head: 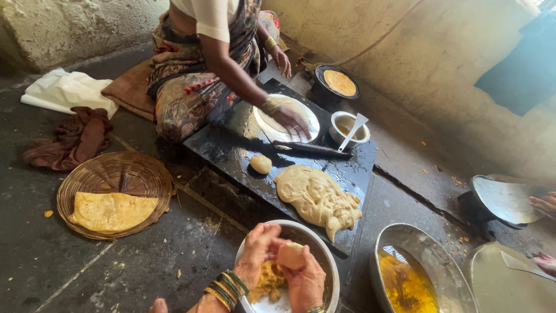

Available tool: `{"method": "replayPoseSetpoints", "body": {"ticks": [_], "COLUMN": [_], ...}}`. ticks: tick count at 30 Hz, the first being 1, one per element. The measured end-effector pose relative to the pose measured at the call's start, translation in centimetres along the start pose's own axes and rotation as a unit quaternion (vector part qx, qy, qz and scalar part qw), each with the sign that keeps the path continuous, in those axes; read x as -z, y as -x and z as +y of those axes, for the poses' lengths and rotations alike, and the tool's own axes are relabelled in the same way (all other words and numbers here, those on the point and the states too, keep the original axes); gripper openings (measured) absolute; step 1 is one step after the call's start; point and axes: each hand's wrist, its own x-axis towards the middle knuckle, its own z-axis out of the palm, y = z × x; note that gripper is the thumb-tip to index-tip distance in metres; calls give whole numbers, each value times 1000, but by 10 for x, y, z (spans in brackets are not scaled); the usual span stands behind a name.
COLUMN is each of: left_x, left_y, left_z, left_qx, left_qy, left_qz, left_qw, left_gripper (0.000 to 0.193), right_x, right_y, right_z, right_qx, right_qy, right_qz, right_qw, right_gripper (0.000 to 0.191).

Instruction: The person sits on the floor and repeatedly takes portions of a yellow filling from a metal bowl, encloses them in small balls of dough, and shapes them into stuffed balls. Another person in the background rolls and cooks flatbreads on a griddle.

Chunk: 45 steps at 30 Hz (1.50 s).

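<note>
My left hand (255, 254), with green and gold bangles at the wrist, and my right hand (305, 283) cup a pale dough ball (291, 254) between them. They hold it over a steel bowl (326, 248) at the bottom centre. A lump of yellow filling (269, 282) lies in the bowl under my left hand. Just beyond the bowl a large flat mass of dough (317, 197) sits on a black stone slab (226, 145), with a small dough ball (260, 164) beside it.
A person sits across the slab, one hand (291, 120) on a rolled flatbread. Near it lie a rolling pin (313, 149), a small pot (347, 128) and a pan (339, 83). A wicker basket (116, 174) lies left, a filling bowl (405, 272) right. Another person's hands (544, 204) show there.
</note>
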Motion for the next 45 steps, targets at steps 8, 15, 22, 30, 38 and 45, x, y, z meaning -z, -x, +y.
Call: {"method": "replayPoseSetpoints", "body": {"ticks": [8, 15, 22, 30, 38, 45], "left_x": [-9, -14, -3, 4, 17, 16], "left_y": [15, 12, -1, -9, -18, -14], "left_z": [9, 19, 10, -3, 15, 7], "left_qx": [72, 95, 168, 215, 3, 47], "left_qy": [85, 303, 167, 270, 219, 204], "left_qz": [-11, -80, -33, -108, 7, -2], "left_qw": [994, 945, 971, 932, 976, 978], "left_gripper": [69, 90, 80, 74, 64, 61], "right_x": [-21, 5, -20, -7, 67, 56], "right_y": [35, 3, 22, 9, -37, -29], "right_z": [43, 35, -2, -22, 25, 39], "right_qx": [300, 163, 204, 222, 282, 124], "right_qy": [375, 105, 181, 280, 800, 857], "right_qz": [-178, -26, -64, -58, -262, -286], "right_qw": [859, 981, 960, 932, 460, 409], "right_gripper": [40, 37, 39, 55, 72, 87]}}
